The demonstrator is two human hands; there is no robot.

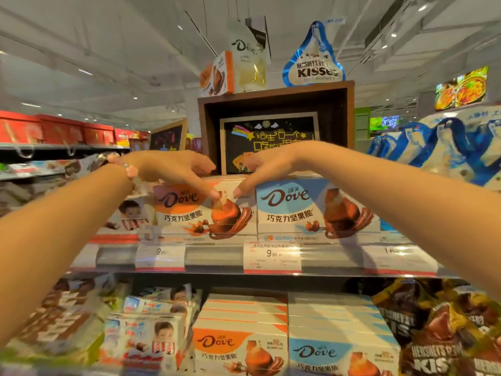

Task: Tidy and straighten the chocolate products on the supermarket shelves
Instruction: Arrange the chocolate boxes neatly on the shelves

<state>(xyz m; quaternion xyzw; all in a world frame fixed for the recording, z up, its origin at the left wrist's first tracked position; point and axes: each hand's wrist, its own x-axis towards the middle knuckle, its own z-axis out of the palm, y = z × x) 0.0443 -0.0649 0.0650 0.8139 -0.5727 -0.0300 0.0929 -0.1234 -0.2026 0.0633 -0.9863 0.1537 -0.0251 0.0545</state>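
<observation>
While both hands' fingers [214,192] touch it, orange box [200,210] (upright) reads "Dove".

The upper shelf [217,257] carries an orange chocolate box [195,213] beside a blue chocolate box [303,210]. Price tags [272,257] hang along its front edge. The lower shelf holds more stacked boxes [241,340].

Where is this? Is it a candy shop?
Most likely a supermarket's chocolate aisle. Dove boxes stand in rows on a shelf with price tags along its edge, and a big Hershey's Kisses sign sits on top of the display.
</observation>
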